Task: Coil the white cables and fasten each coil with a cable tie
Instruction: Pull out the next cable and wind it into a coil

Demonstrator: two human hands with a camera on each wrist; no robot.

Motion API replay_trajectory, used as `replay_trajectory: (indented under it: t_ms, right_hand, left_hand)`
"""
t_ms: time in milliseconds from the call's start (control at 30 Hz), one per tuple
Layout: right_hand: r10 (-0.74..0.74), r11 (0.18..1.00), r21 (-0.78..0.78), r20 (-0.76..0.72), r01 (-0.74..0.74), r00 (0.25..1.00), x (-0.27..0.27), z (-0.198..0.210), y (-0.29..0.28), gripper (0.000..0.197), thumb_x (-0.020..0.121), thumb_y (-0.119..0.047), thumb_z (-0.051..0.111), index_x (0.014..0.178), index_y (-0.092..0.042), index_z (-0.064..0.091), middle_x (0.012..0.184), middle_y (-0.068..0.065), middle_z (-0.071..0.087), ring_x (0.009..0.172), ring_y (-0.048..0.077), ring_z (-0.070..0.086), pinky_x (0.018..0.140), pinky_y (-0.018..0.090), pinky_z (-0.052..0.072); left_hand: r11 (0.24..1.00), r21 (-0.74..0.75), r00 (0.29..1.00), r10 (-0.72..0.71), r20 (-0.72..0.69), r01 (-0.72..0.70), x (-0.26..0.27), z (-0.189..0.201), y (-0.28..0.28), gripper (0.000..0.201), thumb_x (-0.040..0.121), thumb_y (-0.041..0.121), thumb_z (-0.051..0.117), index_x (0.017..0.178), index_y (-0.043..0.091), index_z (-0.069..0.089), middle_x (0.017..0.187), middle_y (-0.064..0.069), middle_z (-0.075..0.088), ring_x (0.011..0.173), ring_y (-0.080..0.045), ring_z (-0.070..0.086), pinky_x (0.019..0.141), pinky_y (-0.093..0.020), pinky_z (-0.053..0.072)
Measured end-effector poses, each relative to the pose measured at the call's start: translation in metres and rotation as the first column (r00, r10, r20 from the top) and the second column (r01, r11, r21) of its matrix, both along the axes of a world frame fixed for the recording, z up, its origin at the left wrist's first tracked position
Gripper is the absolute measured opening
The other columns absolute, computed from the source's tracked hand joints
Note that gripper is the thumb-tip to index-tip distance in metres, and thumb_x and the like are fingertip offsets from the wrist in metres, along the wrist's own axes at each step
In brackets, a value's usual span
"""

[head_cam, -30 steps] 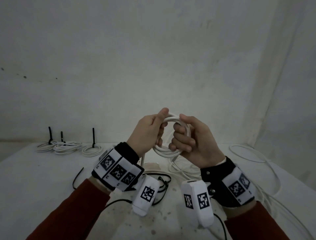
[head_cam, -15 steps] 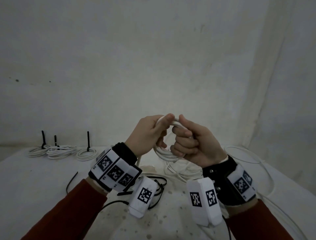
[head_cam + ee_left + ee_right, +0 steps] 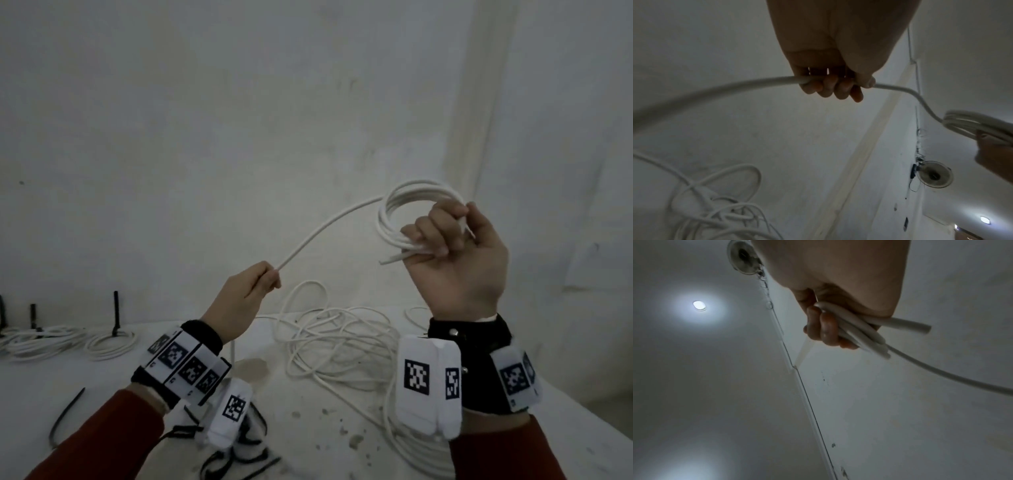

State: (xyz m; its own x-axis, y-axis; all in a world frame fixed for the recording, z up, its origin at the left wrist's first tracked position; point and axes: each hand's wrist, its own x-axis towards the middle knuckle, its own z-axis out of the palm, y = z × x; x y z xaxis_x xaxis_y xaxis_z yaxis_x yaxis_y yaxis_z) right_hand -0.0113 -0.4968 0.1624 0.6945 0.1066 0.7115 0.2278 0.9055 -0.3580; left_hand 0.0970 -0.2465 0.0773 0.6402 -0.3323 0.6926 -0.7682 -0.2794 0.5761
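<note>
Two hands share one white cable (image 3: 329,222) — my right hand (image 3: 455,257) is raised near the wall, its fingers (image 3: 435,229) curled tight round a small coil (image 3: 407,212) of several loops, with the cut end of the cable poking out to the left just below my knuckles. From the top of that coil a single strand arcs down and leftward to my left hand (image 3: 243,291), which sits lower and nearer the middle. There my left fingers (image 3: 830,87) are curled over the strand and the thumb presses it against them, so the cable runs straight through my fist and on down toward the table (image 3: 68,383).

In the right wrist view the loops lie bunched side by side across my curled fingers, the free end sticking out past the heel of the hand.

Below and between my wrists the rest of the cable lies in a loose tangle (image 3: 339,342) on the table, well apart from the coil I hold. At the far left edge of the table rest finished coils (image 3: 106,344), each with a black cable tie (image 3: 115,313) standing upright from it. More black ties (image 3: 65,416) lie loose on the table near my left sleeve.
</note>
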Motion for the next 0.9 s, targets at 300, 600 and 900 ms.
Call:
replay_trajectory:
  t_ms: [300,600,900]
  right_hand:
    - [-0.411,0.910,-0.025,0.079,0.414,0.908,0.001,0.017,-0.006,0.021,0.096,-0.029,0.039,0.092,-0.011,0.050,0.068,-0.001,0.046,0.061,0.013,0.043,0.072,0.024,0.039]
    - [-0.783,0.438,-0.210,0.389,0.874,0.485,0.019,0.044,0.004,0.020,0.101,-0.015,0.036,0.093,-0.008,0.053,0.079,0.002,0.069,0.068,0.017,0.061,0.071,0.029,0.051]
    - [-0.297,-0.484,-0.298,0.940,0.823,0.166,0.038,0.016,0.014,0.013,0.099,-0.022,0.049,0.089,-0.014,0.053,0.074,-0.006,0.068,0.060,0.014,0.061,0.061,0.035,0.048]
  left_hand:
    - [0.994,-0.107,0.996,0.011,0.084,-0.002,-0.007,0.006,-0.051,0.021,0.093,0.041,0.040,0.080,0.030,0.053,0.068,-0.004,0.051,0.059,-0.012,0.042,0.058,-0.023,0.035]
    - [0.992,0.120,0.912,-0.008,0.411,-0.046,-0.033,0.020,-0.080,0.033,0.096,0.029,0.039,0.084,0.009,0.063,0.074,-0.001,0.064,0.067,-0.009,0.052,0.060,-0.014,0.034]
    - [0.898,0.210,0.701,0.138,0.700,-0.386,-0.053,0.056,-0.049,0.036,0.092,0.040,0.037,0.085,0.016,0.063,0.074,0.002,0.063,0.057,-0.022,0.061,0.038,-0.032,0.045]
